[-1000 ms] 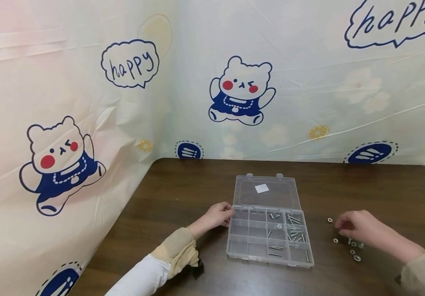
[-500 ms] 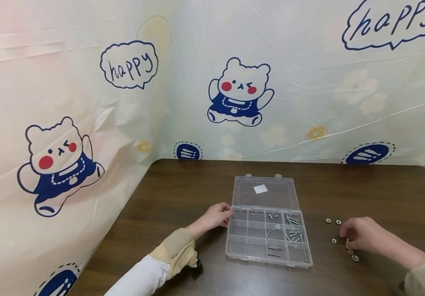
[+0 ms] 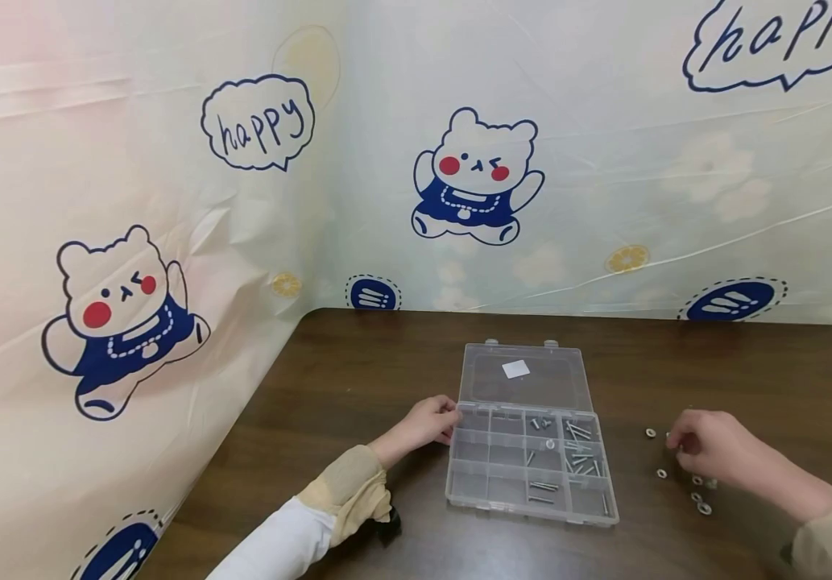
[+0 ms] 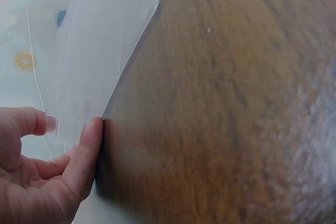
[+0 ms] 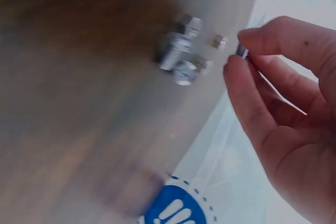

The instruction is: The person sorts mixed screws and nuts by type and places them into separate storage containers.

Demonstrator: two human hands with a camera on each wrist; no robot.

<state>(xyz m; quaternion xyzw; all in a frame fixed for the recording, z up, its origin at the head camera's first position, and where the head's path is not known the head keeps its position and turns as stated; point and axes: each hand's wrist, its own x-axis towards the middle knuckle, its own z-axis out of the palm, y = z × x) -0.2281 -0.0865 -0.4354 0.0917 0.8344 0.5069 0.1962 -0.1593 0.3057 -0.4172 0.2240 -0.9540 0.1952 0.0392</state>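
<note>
In the head view, a clear plastic compartment box [image 3: 531, 512] lies on the table with its lid [image 3: 553, 385] folded back. My left hand [image 3: 426, 421] grips the box's left side, thumb and fingers at its edge in the left wrist view. To the right of the box, my right hand [image 3: 720, 453] is raised over loose hardware. Between its thumb and forefinger it pinches a small threaded screw [image 5: 242, 51], mostly covered by the fingertips. Several nuts [image 3: 705, 509] lie around and below that hand. A larger bolt [image 5: 175, 52] sits among them in the right wrist view.
Screws [image 3: 579, 432] fill the box's right-hand compartments, and a few more lie in the column beside them. On the lid is a white paper square [image 3: 515, 369]. A printed cloth [image 3: 575, 177] hangs behind the brown table [image 3: 358, 362].
My right hand dipped down and right to the loose hardware, then rose a little with the screw between its fingertips. The left hand stays at the box's edge.
</note>
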